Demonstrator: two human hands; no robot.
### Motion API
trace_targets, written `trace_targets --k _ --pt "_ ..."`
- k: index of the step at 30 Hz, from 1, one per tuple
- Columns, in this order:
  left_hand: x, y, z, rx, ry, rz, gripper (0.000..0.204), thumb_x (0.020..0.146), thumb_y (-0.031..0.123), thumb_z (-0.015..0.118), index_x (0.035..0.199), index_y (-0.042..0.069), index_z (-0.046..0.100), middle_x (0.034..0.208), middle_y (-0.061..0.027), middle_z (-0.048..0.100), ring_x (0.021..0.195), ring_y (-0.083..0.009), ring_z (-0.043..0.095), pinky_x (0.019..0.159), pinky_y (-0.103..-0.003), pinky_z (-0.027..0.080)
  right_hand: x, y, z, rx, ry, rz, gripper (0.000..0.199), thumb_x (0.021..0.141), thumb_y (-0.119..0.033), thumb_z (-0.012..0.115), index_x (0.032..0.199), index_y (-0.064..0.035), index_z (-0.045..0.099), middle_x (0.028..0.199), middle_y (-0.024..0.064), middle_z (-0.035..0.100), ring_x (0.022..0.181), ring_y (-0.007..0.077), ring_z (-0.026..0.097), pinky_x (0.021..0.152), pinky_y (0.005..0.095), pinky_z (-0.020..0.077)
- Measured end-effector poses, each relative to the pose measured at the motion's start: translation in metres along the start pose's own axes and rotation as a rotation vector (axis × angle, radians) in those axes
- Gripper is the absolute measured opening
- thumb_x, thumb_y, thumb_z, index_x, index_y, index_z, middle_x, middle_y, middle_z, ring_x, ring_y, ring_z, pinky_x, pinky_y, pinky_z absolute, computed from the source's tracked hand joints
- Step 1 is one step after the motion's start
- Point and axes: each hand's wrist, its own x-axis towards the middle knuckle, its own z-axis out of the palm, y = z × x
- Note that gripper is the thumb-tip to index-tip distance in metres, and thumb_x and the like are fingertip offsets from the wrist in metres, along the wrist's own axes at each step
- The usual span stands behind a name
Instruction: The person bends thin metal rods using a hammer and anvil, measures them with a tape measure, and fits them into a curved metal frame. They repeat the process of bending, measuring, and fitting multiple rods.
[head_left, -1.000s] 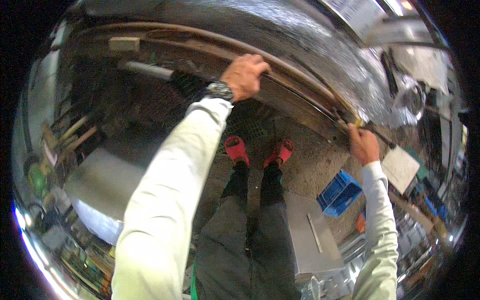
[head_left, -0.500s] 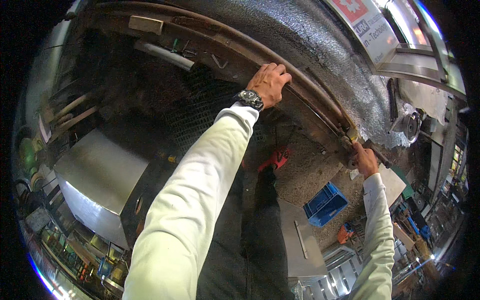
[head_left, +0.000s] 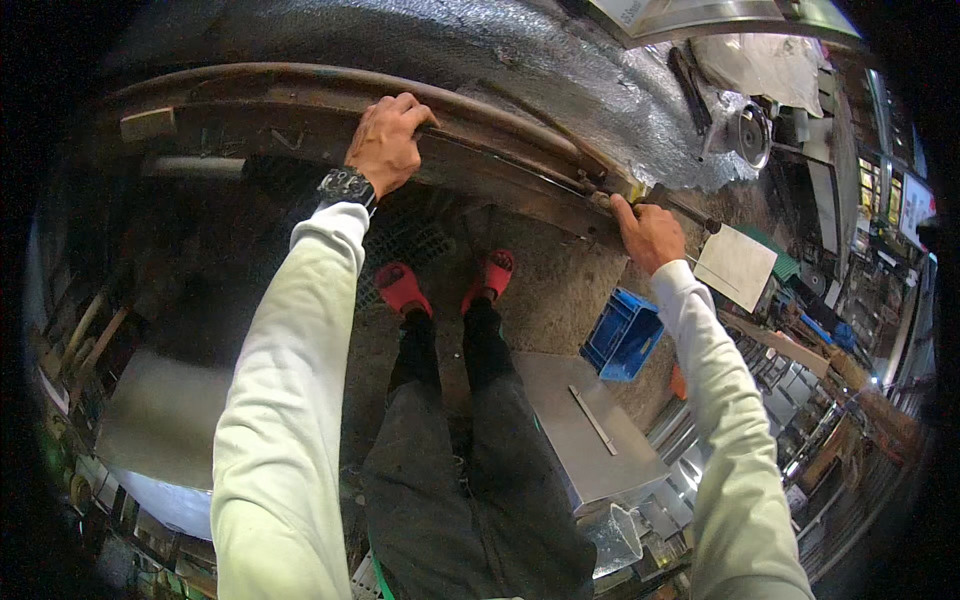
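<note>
A long brown metal beam [head_left: 290, 90] with a rounded upper edge runs across the far side. My left hand [head_left: 388, 145], with a dark watch on its wrist, has its fingers curled at the beam's front edge around the end of a thin metal rod [head_left: 510, 162]. The rod lies along the beam toward my right hand [head_left: 650, 232]. That hand is closed, its thumb next to a small fitting [head_left: 600, 198] at the rod's right end. My palm and fingers hide what it grips. A dark bar end [head_left: 711, 226] sticks out beyond it.
Silvery sheeting [head_left: 560, 60] covers the area behind the beam. A blue crate [head_left: 622, 335] stands on the floor below my right forearm, near a grey metal box [head_left: 590, 425]. A pale square board [head_left: 735, 268] lies at right. A wooden block [head_left: 148, 124] rests on the beam's left.
The view has swung, so the beam and both hands appear farther left, and my feet in red sandals show fully. Both hands stay at the beam and the rod.
</note>
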Motion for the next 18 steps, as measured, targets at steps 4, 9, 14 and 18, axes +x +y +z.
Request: trace_targets --k 4,9,14,18 --pt "0.004 0.003 0.003 -0.007 -0.009 0.036 0.034 0.081 -0.003 0.057 0.108 0.011 0.072 0.112 -0.0113 0.065 0.113 -0.035 0.06 0.101 -0.048 0.048 0.016 0.029 0.037 0.406 -0.055 0.293 0.086 0.095 -0.072 0.049 0.094 0.01 0.076 0.091 0.0276 0.074 0.091 0.0383 0.072 0.092 0.0439 0.049" --pt "-0.003 -0.008 -0.004 0.055 -0.061 0.057 0.032 0.084 0.001 0.06 0.112 0.012 0.072 0.113 -0.0115 0.065 0.111 -0.0359 0.061 0.099 -0.047 0.047 -0.003 0.028 -0.004 0.37 0.129 0.002 0.07 0.1 -0.061 0.055 0.098 0.0061 0.076 0.088 0.0235 0.073 0.092 0.0309 0.071 0.089 0.0391 0.0509" --pt "0.003 0.022 0.012 0.06 -0.05 0.183 0.022 0.09 0.014 0.07 0.112 0.011 0.072 0.112 -0.0098 0.066 0.111 -0.0341 0.062 0.099 -0.046 0.048 0.017 0.116 -0.075 0.597 0.396 -0.284 0.042 0.105 -0.04 0.062 0.106 0.0003 0.075 0.099 0.0107 0.075 0.098 0.0167 0.069 0.089 0.0306 0.0518" --pt "0.023 0.061 0.044 -0.009 -0.142 0.274 0.028 0.089 0.03 0.078 0.108 0.011 0.072 0.11 -0.0086 0.066 0.109 -0.0321 0.064 0.096 -0.044 0.051 0.051 0.156 -0.046 1.09 0.009 -0.431 0.052 0.106 -0.047 0.055 0.109 0.0005 0.075 0.106 0.011 0.075 0.105 0.0201 0.068 0.102 0.0346 0.0487"
